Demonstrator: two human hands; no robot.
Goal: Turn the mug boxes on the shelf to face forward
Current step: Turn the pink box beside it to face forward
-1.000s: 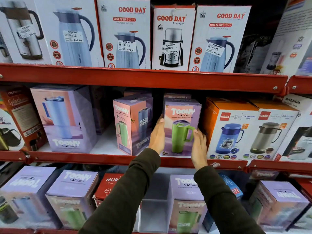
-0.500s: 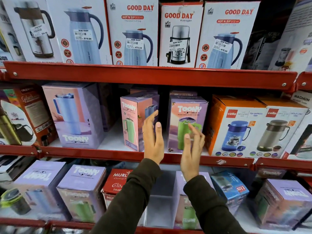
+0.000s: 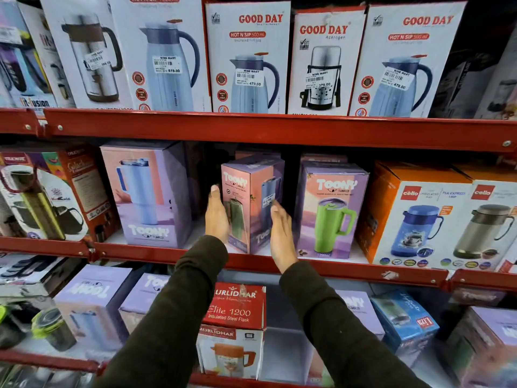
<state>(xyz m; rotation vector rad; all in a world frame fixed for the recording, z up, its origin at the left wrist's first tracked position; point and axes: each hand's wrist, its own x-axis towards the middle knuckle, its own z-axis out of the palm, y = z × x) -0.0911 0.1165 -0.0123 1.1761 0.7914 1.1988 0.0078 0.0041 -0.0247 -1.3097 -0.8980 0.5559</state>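
On the middle red shelf (image 3: 251, 260), a pink-and-purple Toony tumbler box (image 3: 251, 203) stands turned corner-on, with its green-mug face to the left and a price-stickered face to the right. My left hand (image 3: 216, 217) lies flat against its left face. My right hand (image 3: 281, 236) lies flat against its right face, so the box sits between my palms. Just to the right, a second Toony box (image 3: 331, 208) with a green mug faces forward. A larger Toony box (image 3: 145, 191) with a blue mug stands at the left, slightly angled.
Orange Cello flask boxes (image 3: 414, 214) fill the shelf's right end, and a dark kettle box (image 3: 47, 197) its left. Good Day jug boxes (image 3: 249, 60) line the shelf above. Below are more Toony boxes (image 3: 92, 301) and a red Murlidhar flask box (image 3: 235, 309).
My hands left the forward-facing green-mug box, moved left through the air and came down on either side of the corner-on box. The view shifted left too.
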